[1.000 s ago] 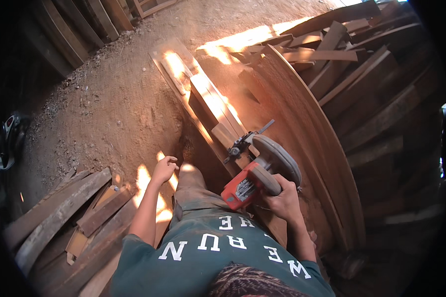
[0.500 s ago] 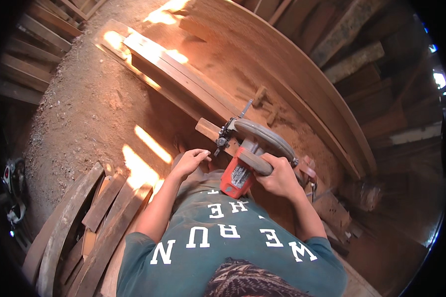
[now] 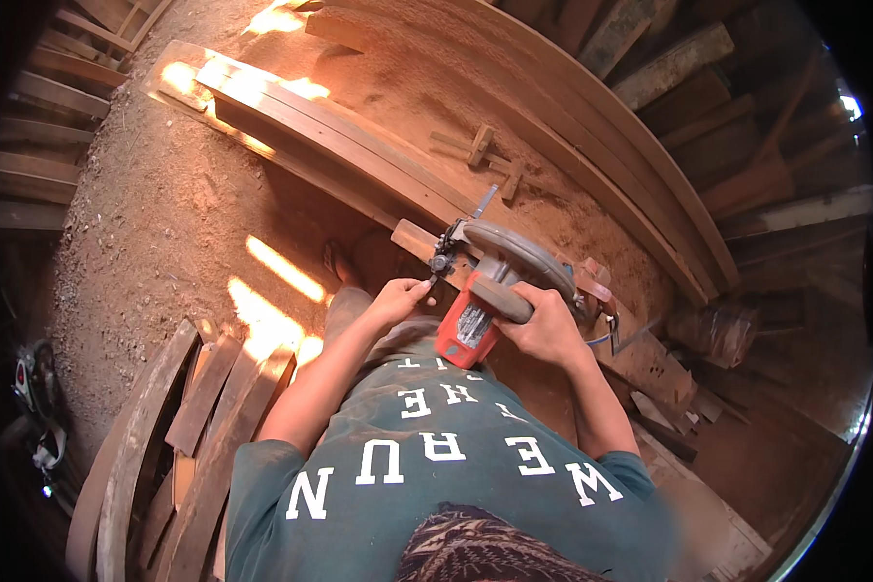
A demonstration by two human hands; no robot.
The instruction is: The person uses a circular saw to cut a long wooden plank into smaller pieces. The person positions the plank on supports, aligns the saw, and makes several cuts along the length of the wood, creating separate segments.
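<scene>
The power tool (image 3: 500, 299) had a red housing (image 3: 452, 347) and a grey guard (image 3: 519, 250). The shirt (image 3: 456, 519) was dark green with white letters (image 3: 309, 494); the cloth (image 3: 490, 551) was dark brown with paler streaks. The sawdust (image 3: 398, 82) looked orange-brown.

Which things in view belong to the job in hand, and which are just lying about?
In the job:
red power saw, gripped by the right hand
black fitting on the saw, with the left hand at or near it
long boards beyond the saw, probably

Apparently lying about:
planks at lower left
small wooden pieces on the sawdust
</scene>
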